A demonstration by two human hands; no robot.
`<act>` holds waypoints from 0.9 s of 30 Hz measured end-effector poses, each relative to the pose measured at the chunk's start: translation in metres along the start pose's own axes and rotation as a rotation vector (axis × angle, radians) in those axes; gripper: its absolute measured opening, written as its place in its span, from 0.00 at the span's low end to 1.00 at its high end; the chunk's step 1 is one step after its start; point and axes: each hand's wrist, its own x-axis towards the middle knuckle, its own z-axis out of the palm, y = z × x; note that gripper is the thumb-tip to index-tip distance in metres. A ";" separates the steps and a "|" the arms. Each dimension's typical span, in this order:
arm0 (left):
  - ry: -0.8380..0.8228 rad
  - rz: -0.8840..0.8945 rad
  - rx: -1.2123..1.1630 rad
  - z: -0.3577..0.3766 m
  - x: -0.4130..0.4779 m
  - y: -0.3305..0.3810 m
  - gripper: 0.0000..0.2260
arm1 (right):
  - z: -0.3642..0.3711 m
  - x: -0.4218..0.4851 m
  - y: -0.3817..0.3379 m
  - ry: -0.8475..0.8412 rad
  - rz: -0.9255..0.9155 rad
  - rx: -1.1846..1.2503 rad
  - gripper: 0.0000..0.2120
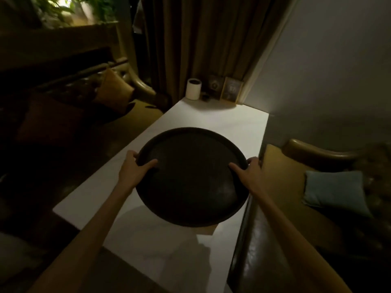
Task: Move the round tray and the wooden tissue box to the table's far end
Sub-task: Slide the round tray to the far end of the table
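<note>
1. Here, in a dim room, both hands hold a dark round tray [191,176] above a white table [148,250].
2. The left hand [135,168] and right hand [246,172] clamp opposite rims — thumbs on top, fingers curled beneath.
3. A tan corner peeks from under the tray's near edge, possibly the wooden tissue box [208,229].
4. The tray's carry seems under way; next it needs setting down near the white cup [193,89] — without knocking it.

The round tray [190,182] looks dark and matt, faintly grainy; the bench [222,119] is smooth, pale, matt; the near right seat arm [254,250] shines like glossy leather; the far curtain [201,39] is soft cloth
</note>
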 end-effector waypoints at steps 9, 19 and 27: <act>0.368 -0.230 0.158 0.036 -0.029 -0.016 0.39 | 0.078 0.081 0.013 -0.314 -0.187 0.018 0.29; 0.627 -0.369 0.308 0.083 0.011 0.017 0.38 | 0.110 0.202 -0.011 -0.529 -0.389 0.106 0.25; 0.622 -0.372 0.290 0.116 0.002 0.035 0.35 | 0.071 0.235 -0.020 -0.516 -0.478 0.001 0.28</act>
